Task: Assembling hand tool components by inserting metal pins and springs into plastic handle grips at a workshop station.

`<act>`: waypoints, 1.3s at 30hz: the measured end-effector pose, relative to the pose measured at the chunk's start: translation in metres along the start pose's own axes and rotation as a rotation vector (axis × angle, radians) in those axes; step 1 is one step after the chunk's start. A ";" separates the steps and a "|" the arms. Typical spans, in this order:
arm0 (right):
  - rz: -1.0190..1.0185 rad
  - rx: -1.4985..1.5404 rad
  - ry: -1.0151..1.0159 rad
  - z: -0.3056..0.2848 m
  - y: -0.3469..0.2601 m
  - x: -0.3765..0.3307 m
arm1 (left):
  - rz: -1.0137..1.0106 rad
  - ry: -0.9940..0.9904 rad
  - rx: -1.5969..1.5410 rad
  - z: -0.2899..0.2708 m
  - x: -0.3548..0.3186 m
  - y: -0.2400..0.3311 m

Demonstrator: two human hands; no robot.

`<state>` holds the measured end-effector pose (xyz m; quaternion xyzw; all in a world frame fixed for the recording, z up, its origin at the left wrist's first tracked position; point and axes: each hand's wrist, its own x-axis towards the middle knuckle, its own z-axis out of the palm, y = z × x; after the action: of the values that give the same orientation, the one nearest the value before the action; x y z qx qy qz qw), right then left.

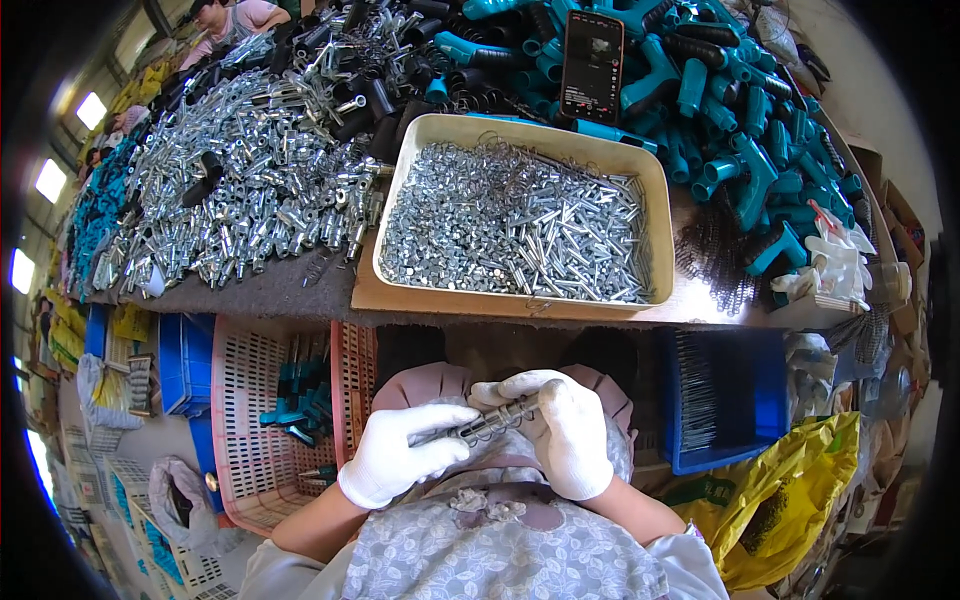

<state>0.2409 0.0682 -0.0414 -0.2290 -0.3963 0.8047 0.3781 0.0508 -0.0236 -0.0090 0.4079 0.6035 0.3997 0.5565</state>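
Note:
Both of my hands wear white gloves and meet over my lap. My left hand (400, 452) grips the near end of a small dark metal part with a spring on it (490, 421). My right hand (565, 425) pinches the far end of the same part. Just beyond, on the table edge, stands a beige tray (395, 200) full of small silver bolts, nuts and springs.
A big heap of silver metal fittings (240, 180) covers the table's left, with black grips behind. Teal plastic handles (730, 120) pile at the right, a phone (592, 65) leaning among them. A pink crate (245, 420) sits at lower left, a blue bin (720, 400) and yellow bag (790, 490) at right. Another person (235, 18) sits across.

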 end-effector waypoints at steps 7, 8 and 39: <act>0.035 0.019 0.027 0.001 -0.001 0.000 | -0.015 -0.023 -0.009 -0.001 0.001 0.003; 0.036 0.027 0.027 0.001 0.001 0.000 | 0.038 -0.012 0.019 -0.001 0.001 0.001; 0.041 0.153 -0.261 -0.004 -0.004 -0.014 | 0.919 0.154 0.879 -0.007 -0.007 0.002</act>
<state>0.2537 0.0602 -0.0395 -0.1012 -0.3750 0.8630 0.3232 0.0440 -0.0295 -0.0039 0.7852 0.5129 0.3409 0.0643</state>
